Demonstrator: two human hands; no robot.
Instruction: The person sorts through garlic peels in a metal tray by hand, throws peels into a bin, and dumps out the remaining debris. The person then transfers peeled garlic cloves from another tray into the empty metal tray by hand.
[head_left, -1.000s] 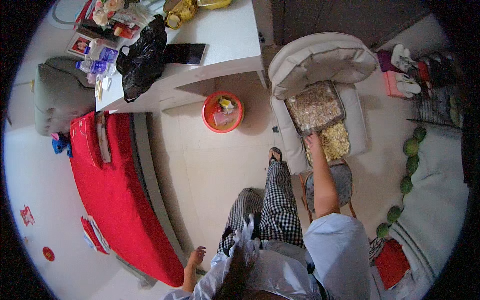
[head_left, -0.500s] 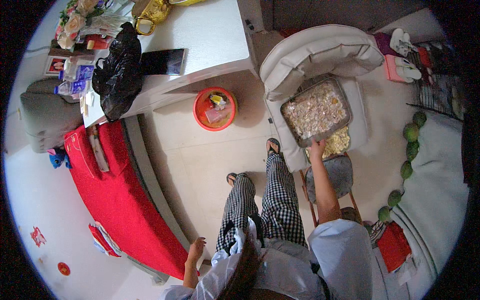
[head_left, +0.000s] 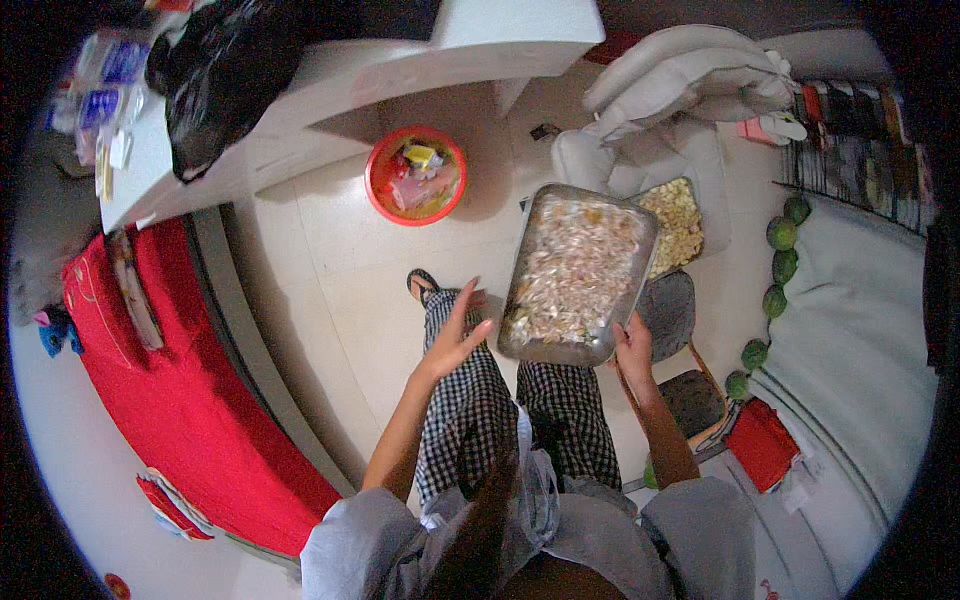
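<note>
My right hand [head_left: 633, 348] grips the near right corner of a metal tray [head_left: 552, 352]. Pale, flaky bits with a papery look, like peelings or skins, fill this tray; some are blurred. The tray is off the seat, in front of my legs. Close to its near left side, my left hand [head_left: 455, 338] is open with fingers spread, not touching it. Partly behind the held tray, a second container of yellowish pieces [head_left: 676, 222] rests on the grey chair seat.
A red-rimmed waste bin [head_left: 371, 180] holding litter stands on the floor ahead. The white table [head_left: 470, 52] with a black plastic bag [head_left: 225, 85] is at far left. A small stool [head_left: 668, 318] stands right. Several green round fruits [head_left: 774, 300] line the right-hand sofa's edge.
My right hand has lifted the tray of flakes off the chair and brought it nearer and to the left. The yellowish pieces are more exposed. My left hand has come up toward the tray.
</note>
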